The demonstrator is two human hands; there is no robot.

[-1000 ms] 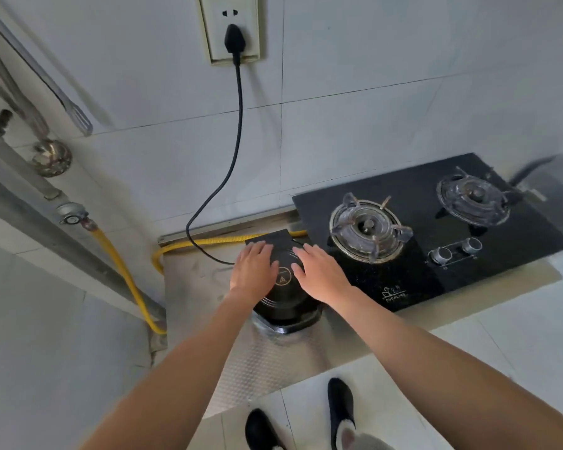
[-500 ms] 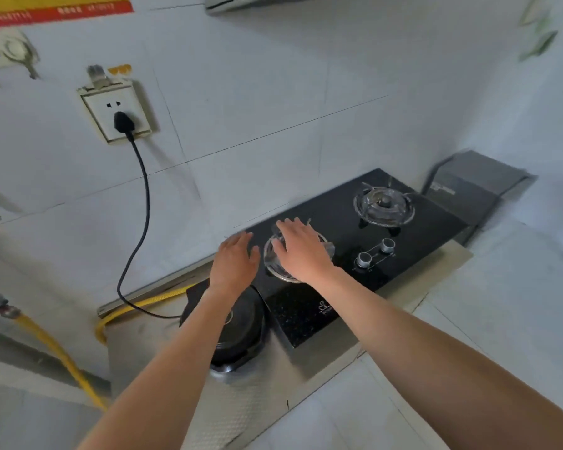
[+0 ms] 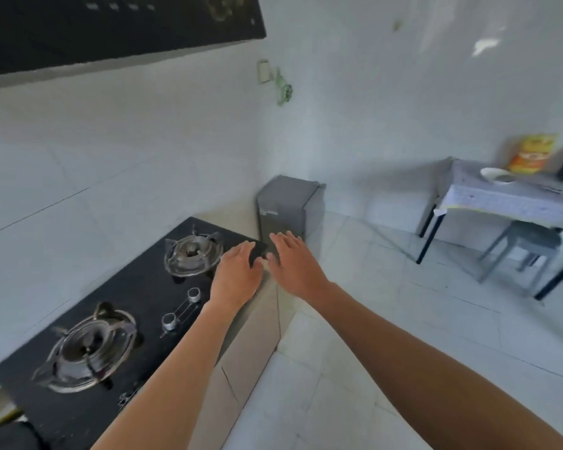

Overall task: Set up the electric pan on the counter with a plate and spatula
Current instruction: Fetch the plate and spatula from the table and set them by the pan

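Observation:
The black electric pan (image 3: 10, 435) shows only as a dark edge at the bottom left corner of the head view, on the counter beside the stove. My left hand (image 3: 238, 271) hovers empty, fingers spread, over the right end of the black gas stove (image 3: 137, 297). My right hand (image 3: 294, 263) is empty too, fingers apart, past the counter's end in front of a grey box. A white plate (image 3: 496, 175) lies on the far table at the right. I see no spatula.
The stove has two burners (image 3: 192, 254) and two knobs (image 3: 193, 294). A grey box (image 3: 286, 209) stands in the corner beyond the counter end. A table with a grey cloth (image 3: 507, 199), a yellow packet (image 3: 532, 154) and a stool (image 3: 527, 251) stand at the right. A black range hood (image 3: 111, 24) hangs above.
Both hands left the electric pan and swept right along the stove to its far end. My view swung right, so the pan and the wall socket slid out at the left.

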